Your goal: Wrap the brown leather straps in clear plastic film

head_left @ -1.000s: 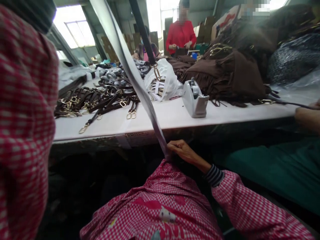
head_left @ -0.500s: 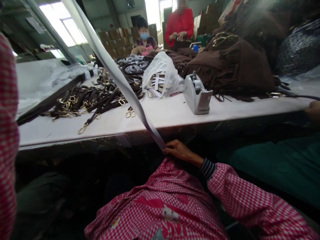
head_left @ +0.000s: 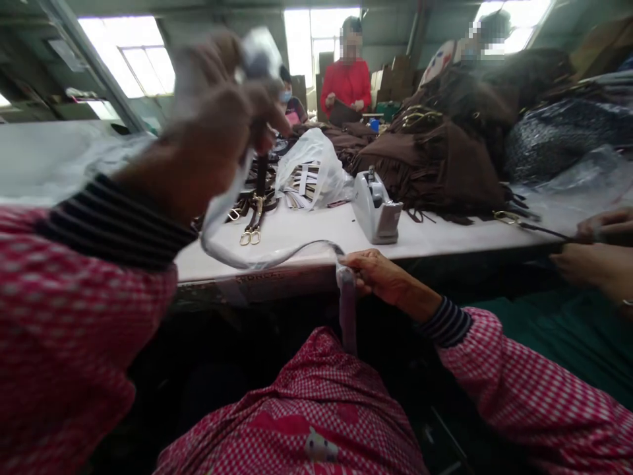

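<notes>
A long strap, covered in pale wrapping, runs between my hands in a slack curve over the table's front edge. My left hand is raised high at the left, smeared by motion, its fingers closed round the strap's upper part. A whitish bundled piece shows above those fingers. My right hand pinches the strap at the table edge, and a darker brownish length hangs below it beside my checked apron. Behind the strap on the table lie dark straps with gold buckles.
A tape dispenser and a plastic bag of strips stand on the white table. Brown fringed pieces are heaped behind. At the right, a co-worker's hands hold a strap. A person in red stands opposite.
My left hand has come into view at the upper left. The strap, taut and slanting before, now sags in a curve. My right hand has shifted slightly right and up.
</notes>
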### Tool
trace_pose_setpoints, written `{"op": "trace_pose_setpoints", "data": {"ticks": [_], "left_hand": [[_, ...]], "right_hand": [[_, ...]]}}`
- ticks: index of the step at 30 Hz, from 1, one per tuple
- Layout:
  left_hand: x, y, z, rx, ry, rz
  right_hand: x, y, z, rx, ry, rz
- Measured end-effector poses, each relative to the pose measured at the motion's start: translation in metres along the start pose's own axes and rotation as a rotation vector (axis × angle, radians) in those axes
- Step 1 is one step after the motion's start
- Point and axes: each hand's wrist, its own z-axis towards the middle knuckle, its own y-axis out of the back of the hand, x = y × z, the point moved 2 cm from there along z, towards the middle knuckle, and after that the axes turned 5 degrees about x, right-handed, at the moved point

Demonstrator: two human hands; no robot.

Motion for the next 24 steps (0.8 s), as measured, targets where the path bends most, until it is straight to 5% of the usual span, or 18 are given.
{"op": "trace_pose_setpoints", "data": {"ticks": [2, 6, 10, 14, 17, 24], "left_hand": [[0.020, -0.012, -0.013, 0.007, -0.021, -0.038], [0.073, -0.049, -0.042, 0.152, 0.237, -0.170], [0.098, -0.071, -0.057, 0.208, 0.313, -0.273], [0.108, -0.074, -0.064, 0.182, 0.441, -0.401], [0.115, -0.075, -0.070, 0.294, 0.536, -0.526], [0.127, -0.071, -0.080, 0.249, 0.535, -0.589]], "right_hand": [[0.009, -0.001, 0.002, -0.037, 0.029, 0.085], [0.020, -0.004, 0.009, -0.108, 0.069, 0.204], [0.022, -0.012, 0.016, -0.157, 0.114, 0.220], [0.019, -0.021, 0.018, -0.168, 0.150, 0.193], [0.016, -0.026, 0.016, -0.158, 0.173, 0.176], [0.008, -0.037, 0.000, -0.033, 0.310, -0.116]]}}
